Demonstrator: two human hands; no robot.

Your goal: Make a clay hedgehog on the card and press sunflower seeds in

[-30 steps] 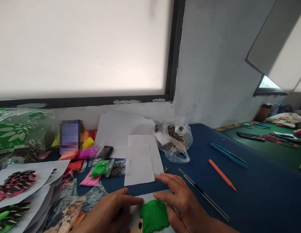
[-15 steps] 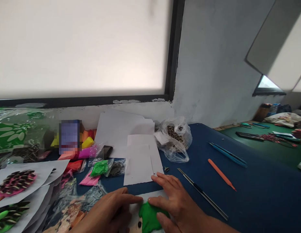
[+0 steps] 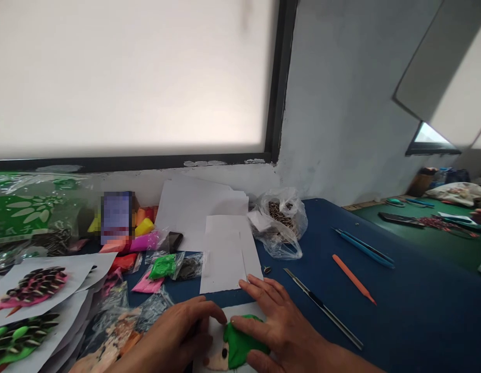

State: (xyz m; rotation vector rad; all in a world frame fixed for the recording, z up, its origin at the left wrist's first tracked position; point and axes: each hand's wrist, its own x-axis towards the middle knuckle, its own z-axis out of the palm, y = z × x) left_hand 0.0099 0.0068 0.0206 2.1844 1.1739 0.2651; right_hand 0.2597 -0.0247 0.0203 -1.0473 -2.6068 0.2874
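A sheet of green clay lies on a white paper card, beside a pale clay shape with a black oval spot on it. My left hand reaches in from the left; its bent index fingertip touches the upper left edge of the green clay, while its other fingers curl underneath, partly hidden. With fingers spread, my right hand rests over the right part of the green clay, its index finger and thumb on it. Neither hand grasps anything.
Right of my hands lie a craft knife, an orange pointed tool and blue tweezers. Behind are white paper sheets and a plastic bag of seeds. Clay packets and seed-covered clay pictures fill the left.
My right index finger has shifted left along the top of the green clay. More of the pale shape shows beside it. The view has moved slightly.
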